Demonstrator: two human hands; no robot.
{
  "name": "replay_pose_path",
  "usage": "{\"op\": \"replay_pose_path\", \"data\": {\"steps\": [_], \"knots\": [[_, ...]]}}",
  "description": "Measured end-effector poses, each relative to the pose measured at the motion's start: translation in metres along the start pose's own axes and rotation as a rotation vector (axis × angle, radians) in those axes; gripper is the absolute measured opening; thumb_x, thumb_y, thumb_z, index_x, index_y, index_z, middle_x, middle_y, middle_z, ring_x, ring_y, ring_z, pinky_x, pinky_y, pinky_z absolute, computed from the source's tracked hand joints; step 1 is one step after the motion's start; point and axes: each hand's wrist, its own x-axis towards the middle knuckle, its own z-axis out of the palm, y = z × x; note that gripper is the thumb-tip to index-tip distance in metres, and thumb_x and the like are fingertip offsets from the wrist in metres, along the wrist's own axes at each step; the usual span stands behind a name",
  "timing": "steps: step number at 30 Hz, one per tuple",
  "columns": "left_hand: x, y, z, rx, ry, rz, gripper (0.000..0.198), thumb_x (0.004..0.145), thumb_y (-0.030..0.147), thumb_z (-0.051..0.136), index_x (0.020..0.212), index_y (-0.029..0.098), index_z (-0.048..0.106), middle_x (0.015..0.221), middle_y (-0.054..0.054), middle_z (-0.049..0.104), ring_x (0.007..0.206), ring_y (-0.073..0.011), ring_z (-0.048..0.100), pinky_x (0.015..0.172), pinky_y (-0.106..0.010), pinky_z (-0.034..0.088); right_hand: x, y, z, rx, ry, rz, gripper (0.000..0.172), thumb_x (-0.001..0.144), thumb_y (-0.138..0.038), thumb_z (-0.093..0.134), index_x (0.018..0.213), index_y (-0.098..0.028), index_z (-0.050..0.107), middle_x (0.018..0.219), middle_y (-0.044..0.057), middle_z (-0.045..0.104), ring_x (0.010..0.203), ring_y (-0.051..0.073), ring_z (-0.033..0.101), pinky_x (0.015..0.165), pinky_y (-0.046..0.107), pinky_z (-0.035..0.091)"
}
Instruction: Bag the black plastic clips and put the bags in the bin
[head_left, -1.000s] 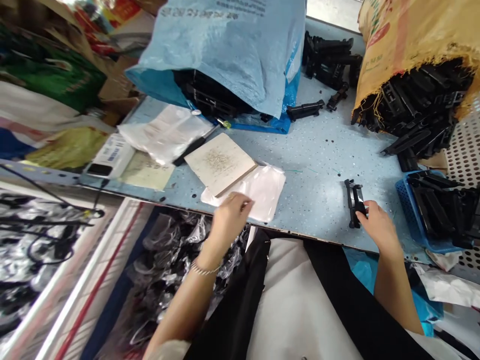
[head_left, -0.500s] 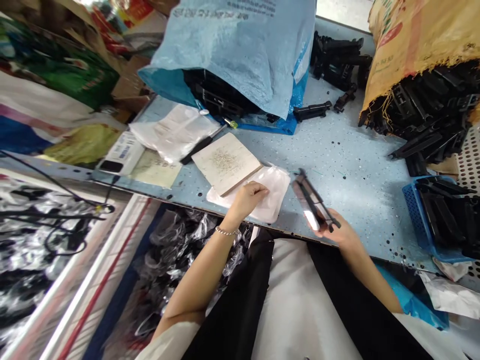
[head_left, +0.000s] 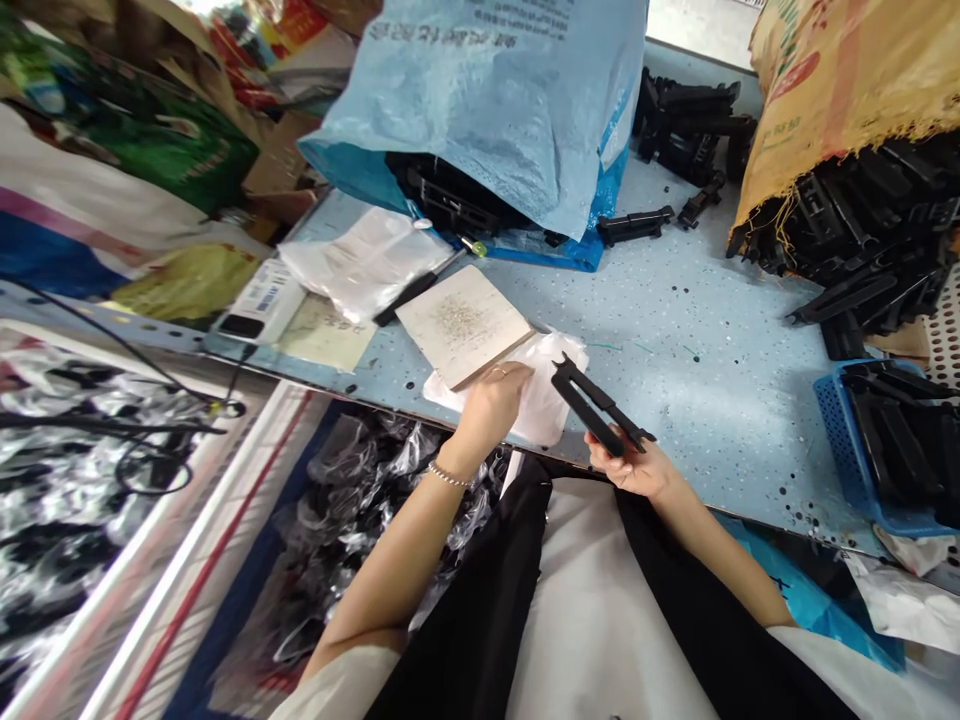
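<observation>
My right hand (head_left: 634,465) grips one end of a long black plastic part (head_left: 592,405), which has a slot down its length and a forked far end. The part is held tilted above the table's front edge. My left hand (head_left: 491,405) is closed, its fingertips pinched on the top of a stack of clear plastic bags (head_left: 551,410). A square wooden block (head_left: 465,325) with a speckled top lies on the stack, right beside my left fingers.
A large blue sack (head_left: 495,110) holding black parts lies at the back. At right are a yellow sack (head_left: 862,70) spilling black parts and a blue basket (head_left: 836,430) full of them. Another plastic bag (head_left: 367,260) lies at left. Wrapped items (head_left: 360,480) sit below the table edge.
My right hand has turned the black part, showing its slot, and brought it left towards the bags. My left hand stays at the bags, its fingers shifted slightly.
</observation>
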Motion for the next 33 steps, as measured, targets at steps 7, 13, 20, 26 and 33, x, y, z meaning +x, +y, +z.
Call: {"op": "replay_pose_path", "data": {"steps": [7,13,20,26,33], "knots": [[0.004,-0.001,-0.021,-0.041,-0.081,-0.049,0.051,0.088,0.01,0.05,0.138,0.015,0.059,0.142,-0.015,0.06,0.121,-0.0254,0.066,0.105,-0.043,0.057,0.024,0.003,0.007,0.1,-0.06,0.162,0.037,0.109,-0.027,0.027,0.121,-0.007,0.055,0.076,0.005,0.065,0.054,0.008,0.057,0.043,0.012,0.051],[-0.026,0.069,-0.017,0.006,-0.139,0.325,0.068,0.094,0.001,0.035,0.16,0.017,0.028,0.156,-0.017,0.047,0.14,-0.0255,0.053,0.112,-0.041,0.053,0.012,0.01,0.007,-0.034,-0.026,-0.044,0.027,0.105,-0.021,0.038,0.097,-0.012,0.063,0.074,0.006,0.066,0.057,0.009,0.061,0.042,0.012,0.05],[-0.023,0.063,0.004,-0.138,0.077,0.204,0.062,0.098,0.007,0.043,0.156,0.026,0.038,0.145,-0.014,0.057,0.135,-0.0232,0.056,0.112,-0.041,0.051,-0.025,0.021,0.0,-0.009,-0.161,-0.268,0.015,0.096,-0.023,0.057,0.104,-0.013,0.064,0.073,0.0,0.062,0.054,0.005,0.05,0.039,0.004,0.041],[-0.013,0.033,0.02,-0.062,0.119,0.136,0.066,0.096,0.004,0.043,0.158,0.026,0.035,0.147,-0.016,0.053,0.137,-0.0239,0.054,0.111,-0.042,0.051,-0.043,0.029,-0.031,-0.268,-0.297,-0.035,0.034,0.093,-0.046,0.06,0.092,-0.013,0.067,0.055,-0.003,0.055,0.038,0.006,0.036,0.027,0.012,0.031],[-0.018,0.065,0.017,-0.066,0.117,0.262,0.077,0.095,0.002,0.044,0.162,0.031,0.021,0.149,-0.014,0.051,0.139,-0.0231,0.053,0.112,-0.039,0.052,-0.042,0.023,-0.011,-0.246,-0.111,-0.094,0.03,0.094,-0.042,0.06,0.096,-0.012,0.065,0.063,0.0,0.055,0.046,0.007,0.039,0.029,0.011,0.03]]}}
